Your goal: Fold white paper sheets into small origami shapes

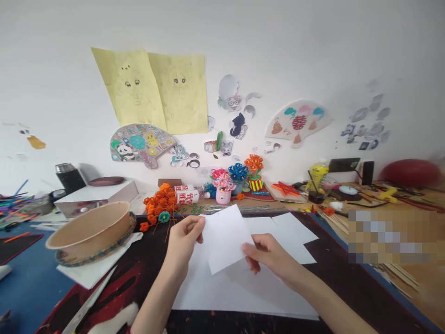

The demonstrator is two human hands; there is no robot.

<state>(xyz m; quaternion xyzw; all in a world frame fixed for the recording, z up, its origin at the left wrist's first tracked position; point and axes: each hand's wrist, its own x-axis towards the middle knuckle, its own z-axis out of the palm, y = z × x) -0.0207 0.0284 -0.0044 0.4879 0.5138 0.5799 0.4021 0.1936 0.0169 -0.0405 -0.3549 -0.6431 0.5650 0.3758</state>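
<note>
A small square of white paper [227, 241] is held up, tilted, between my two hands. My left hand [187, 234] pinches its upper left edge between thumb and fingers. On its right edge, my right hand [262, 250] has the thumb in front and the fingers behind. Below the square, larger sheets of white paper [215, 292] lie on the dark mat [333, 287]. One sheet farther back has a notched right side. At the left of the mat lies a pair of scissors [88, 301], its handles partly cut off by the frame edge.
A round tan bowl [90, 227] stands at left on white paper. Orange flowers [160, 204] lie behind my left hand. Small flower pots [223, 195] line the wall, with a yellow bottle [317, 175] to their right. Wooden sticks [399, 276] run along the right edge.
</note>
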